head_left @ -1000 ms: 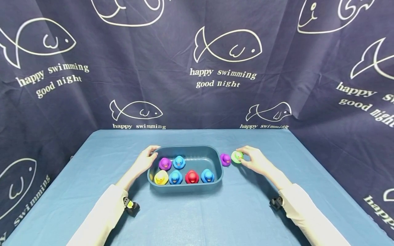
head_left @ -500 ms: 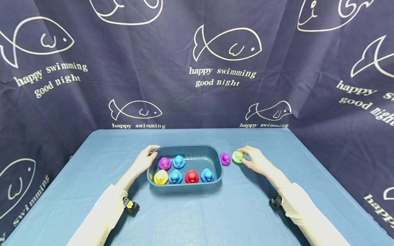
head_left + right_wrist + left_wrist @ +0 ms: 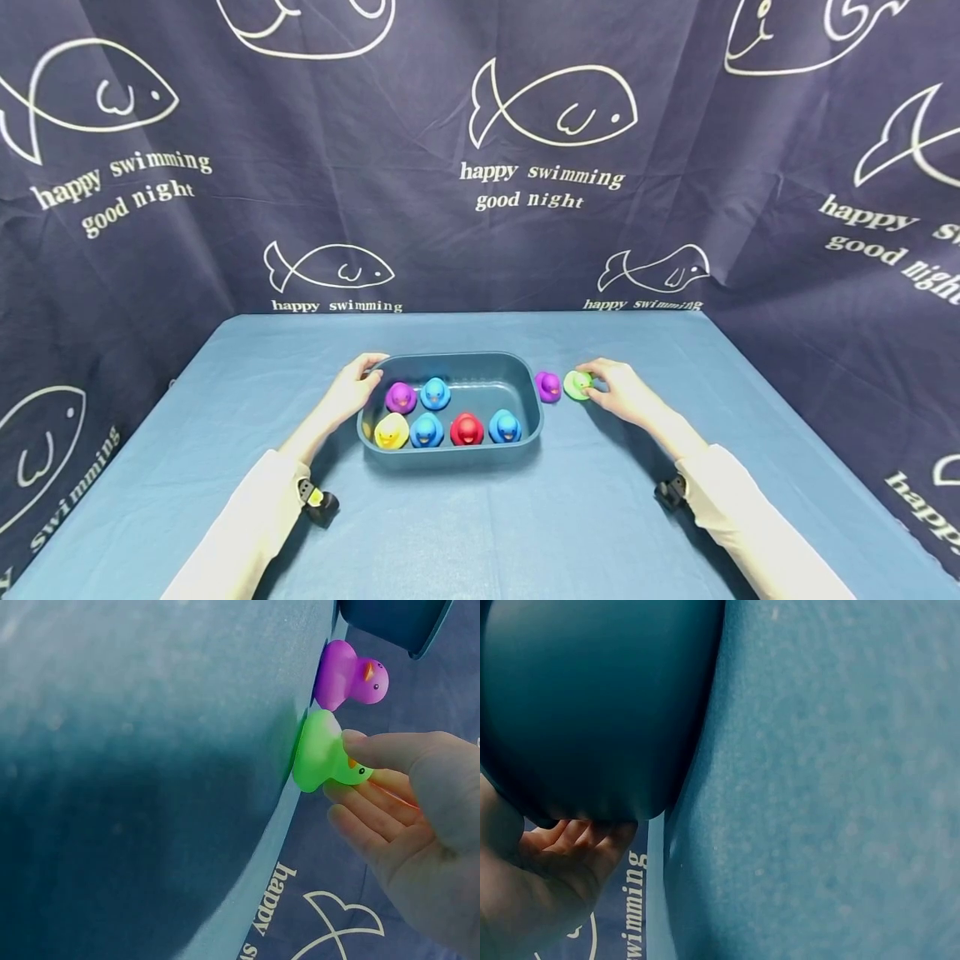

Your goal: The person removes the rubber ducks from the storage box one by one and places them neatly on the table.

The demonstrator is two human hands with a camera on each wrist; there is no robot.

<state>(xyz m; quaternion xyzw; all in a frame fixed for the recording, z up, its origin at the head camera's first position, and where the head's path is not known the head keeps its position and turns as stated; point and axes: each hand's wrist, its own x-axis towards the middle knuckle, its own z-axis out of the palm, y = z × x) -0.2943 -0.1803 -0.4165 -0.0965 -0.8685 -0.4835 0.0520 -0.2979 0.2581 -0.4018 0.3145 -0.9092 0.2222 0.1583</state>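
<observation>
A dark teal plastic bin (image 3: 457, 460) stands on the table. My left hand (image 3: 354, 390) grips its left end, thumb over the rim and fingers round the far corner; in the left wrist view the fingers (image 3: 577, 836) curl against the bin wall. To the right of the bin, my right hand (image 3: 624, 395) pinches a light green rubber duck (image 3: 316, 754) between thumb and fingers, the duck's base close to the tabletop. A purple rubber duck (image 3: 549, 387) sits between that duck and the bin's right end.
Inside the bin are a purple duck (image 3: 401, 398), a yellow duck (image 3: 392, 432), a red duck (image 3: 467, 429) and several blue ducks (image 3: 506, 427). A blue cloth (image 3: 480, 533) covers the table. Dark curtains (image 3: 435, 217) printed with fish hang behind and at both sides.
Hands, bin and ducks keep nearly the same places. The green duck shifts only slightly under the right fingers, and the whole head view drifts a little.
</observation>
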